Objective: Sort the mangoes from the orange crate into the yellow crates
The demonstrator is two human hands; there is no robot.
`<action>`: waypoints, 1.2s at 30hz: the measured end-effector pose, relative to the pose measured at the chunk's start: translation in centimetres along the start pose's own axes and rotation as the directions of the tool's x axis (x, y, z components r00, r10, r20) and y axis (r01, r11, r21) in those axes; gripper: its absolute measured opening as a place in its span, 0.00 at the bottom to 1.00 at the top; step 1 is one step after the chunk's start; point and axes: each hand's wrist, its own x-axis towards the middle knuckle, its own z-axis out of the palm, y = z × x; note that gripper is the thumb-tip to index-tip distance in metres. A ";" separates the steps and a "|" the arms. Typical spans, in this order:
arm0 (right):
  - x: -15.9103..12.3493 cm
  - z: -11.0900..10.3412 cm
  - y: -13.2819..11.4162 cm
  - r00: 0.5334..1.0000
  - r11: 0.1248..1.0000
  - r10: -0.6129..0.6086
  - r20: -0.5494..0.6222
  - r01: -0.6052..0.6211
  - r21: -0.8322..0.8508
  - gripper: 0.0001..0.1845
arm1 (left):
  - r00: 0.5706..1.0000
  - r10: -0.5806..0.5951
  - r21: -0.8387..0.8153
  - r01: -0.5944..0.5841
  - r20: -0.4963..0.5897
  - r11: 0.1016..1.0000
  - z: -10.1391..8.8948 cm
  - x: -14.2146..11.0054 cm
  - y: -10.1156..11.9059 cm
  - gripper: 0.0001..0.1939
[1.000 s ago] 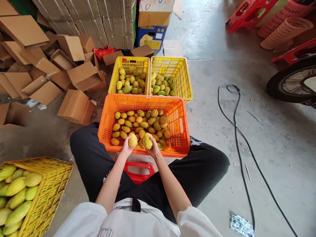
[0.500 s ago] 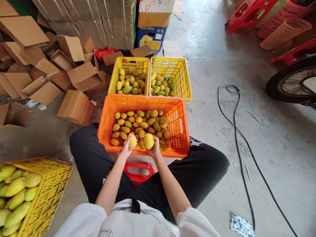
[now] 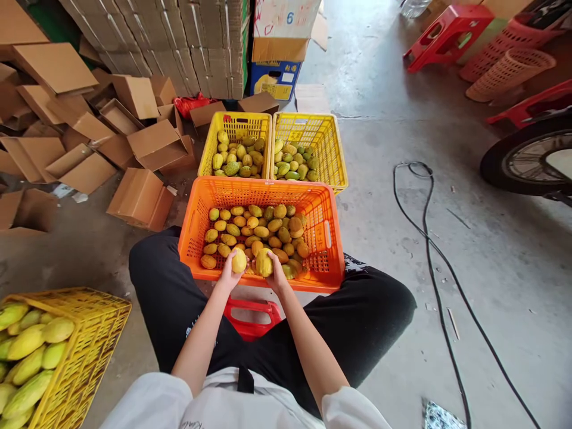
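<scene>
My left hand (image 3: 229, 276) is closed round a smooth yellow oval fruit (image 3: 239, 260), possibly a small papaya or melon. A larger, ridged yellow fruit (image 3: 264, 263) sits in the fingers of my right hand (image 3: 277, 277). Both hands are side by side over the near rim of an orange plastic crate (image 3: 261, 284), with a small gap between the two fruits. Inside that crate lie many orange, yellow and greenish fruits (image 3: 273, 225), spread over its floor and piled thicker toward the right.
Two yellow crates (image 3: 343, 152) with green-yellow fruit stand behind the orange one. Another yellow crate (image 3: 96, 333) of longer fruits is at lower left. Cardboard boxes (image 3: 140, 193) are heaped at left. A red stool (image 3: 252, 316) is between my legs; a black cable (image 3: 426, 232) lies right.
The right-hand fruit has been turned and shifted slightly left, showing a different, more ridged side. My left hand still holds its fruit. The whole view has tilted up a little.
</scene>
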 end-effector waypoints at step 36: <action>-1.1 0.5 -2.0 0.987 0.987 0.159 -0.032 -0.158 0.035 0.16 | 0.992 0.077 0.046 -0.082 0.096 0.996 -0.3 0.5 -1.0 0.19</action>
